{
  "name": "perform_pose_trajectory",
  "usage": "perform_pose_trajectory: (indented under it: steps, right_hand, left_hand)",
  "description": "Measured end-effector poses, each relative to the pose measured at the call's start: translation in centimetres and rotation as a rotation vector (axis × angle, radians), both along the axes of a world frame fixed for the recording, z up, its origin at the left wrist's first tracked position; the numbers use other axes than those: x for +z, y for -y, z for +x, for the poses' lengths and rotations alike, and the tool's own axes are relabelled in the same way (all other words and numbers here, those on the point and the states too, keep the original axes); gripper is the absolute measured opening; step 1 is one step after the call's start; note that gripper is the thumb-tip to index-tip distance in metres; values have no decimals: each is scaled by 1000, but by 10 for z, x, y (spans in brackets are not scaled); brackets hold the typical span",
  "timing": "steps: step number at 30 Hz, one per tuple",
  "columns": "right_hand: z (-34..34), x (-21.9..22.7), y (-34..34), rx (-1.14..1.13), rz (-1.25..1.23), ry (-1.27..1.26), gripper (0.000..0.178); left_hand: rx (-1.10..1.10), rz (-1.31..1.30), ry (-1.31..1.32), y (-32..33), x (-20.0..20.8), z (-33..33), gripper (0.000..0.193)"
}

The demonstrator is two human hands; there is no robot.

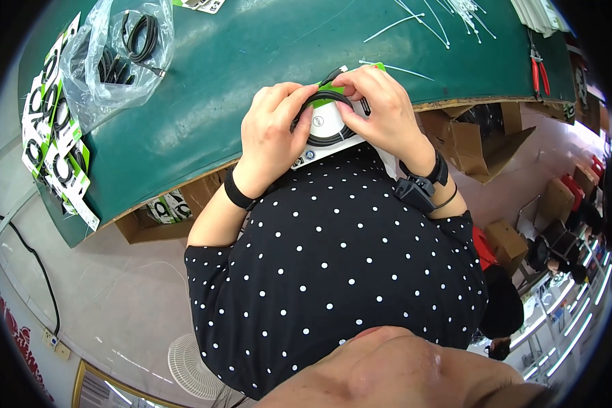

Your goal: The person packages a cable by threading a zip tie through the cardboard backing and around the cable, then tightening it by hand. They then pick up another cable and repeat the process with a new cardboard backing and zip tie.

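A black cable [328, 142], wound into a ring, lies on a white and green packaging card [309, 156] at the near edge of the table. My left hand [272, 124] closes on the left side of the coil, thumb and index finger pressed against it. On the opposite side, my right hand [385, 111] grips the coil's upper right, thumb inside the ring and fingers bent over it. One cable connector [334, 73] sticks out above the coil, between the two hands. Just beyond my right hand lies a single white zip tie [400, 69].
Packaged cables [60, 112] and a clear bag [92, 95] of coiled cables occupy the green table's [217, 61] left. Loose zip ties [464, 12] lie at the far right, near red-handled cutters [539, 73]. Cardboard boxes [474, 146] stand below the table edge.
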State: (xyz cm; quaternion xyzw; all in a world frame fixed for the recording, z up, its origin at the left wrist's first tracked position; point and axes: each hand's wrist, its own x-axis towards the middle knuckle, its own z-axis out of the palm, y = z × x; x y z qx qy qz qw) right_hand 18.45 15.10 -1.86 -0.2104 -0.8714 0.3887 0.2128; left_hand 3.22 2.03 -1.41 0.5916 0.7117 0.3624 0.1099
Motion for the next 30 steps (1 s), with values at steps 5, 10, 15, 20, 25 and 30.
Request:
perform_pose_trajectory:
  steps: [5,10,15,20,25,30]
  right_hand:
    - [-1,6,-2,14,114,52,23]
    - [-1,1,-7,33,99,44,24]
    - [-3,-1,-10,46,135,-18,22]
    - [-2,-2,-11,79,129,-3,21]
    - [-2,-4,-13,112,157,-40,19]
    - [1,-1,-12,152,157,-41,19]
  left_hand:
    - [-11,-13,-29,-2,3,-1,29]
    - [-42,12,-20,-3,1,-5,28]
    - [-36,-8,-35,-5,4,-5,27]
    - [11,-115,-89,-9,14,-6,27]
    - [-17,-214,-77,-11,20,-9,28]
    - [-60,-368,33,-11,25,-12,29]
